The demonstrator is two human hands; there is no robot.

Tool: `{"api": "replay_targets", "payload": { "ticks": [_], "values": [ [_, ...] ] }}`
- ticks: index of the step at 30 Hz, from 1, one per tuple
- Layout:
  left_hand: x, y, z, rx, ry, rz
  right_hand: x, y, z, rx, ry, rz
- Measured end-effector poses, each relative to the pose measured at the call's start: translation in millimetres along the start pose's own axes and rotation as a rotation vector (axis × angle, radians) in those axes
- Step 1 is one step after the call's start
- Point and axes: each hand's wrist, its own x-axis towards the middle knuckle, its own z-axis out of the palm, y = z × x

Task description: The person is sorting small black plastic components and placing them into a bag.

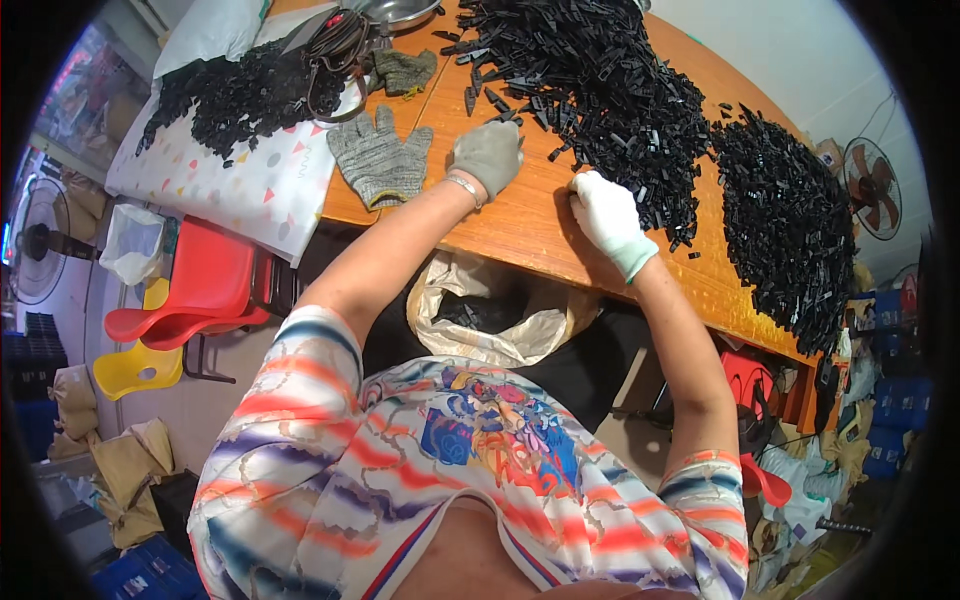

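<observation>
My left hand, in a grey glove, is closed over the wooden table, its fingers curled under. Dark pieces show right at its fingertips, beside the edge of a big heap of small black plastic parts. What it grips is hidden. To the right, my right hand, in a white glove, is also closed, with thumb and fingers drawn together near the table's front edge. I cannot make out anything between them. Several loose black parts lie between the left hand and the heap.
A second black heap covers the table's right side. Left are a spare grey glove, a coiled cord and dark pieces on a patterned sheet. An open sack stands below the table edge. Red chair at left.
</observation>
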Motion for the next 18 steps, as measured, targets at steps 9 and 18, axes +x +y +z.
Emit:
{"api": "replay_targets", "payload": {
  "ticks": [9, 18],
  "values": [
    [-28.6, -11.4, 10.2, -1.324, -0.201, -0.222, -3.1, -41.9, -14.4, 0.735, 0.001, 0.505],
    [-52.9, -0.3, 8.8, -1.763, -0.302, -0.238, 26.2, -70.5, -22.6, 1.109, 0.231, 0.519]
  ]
}}
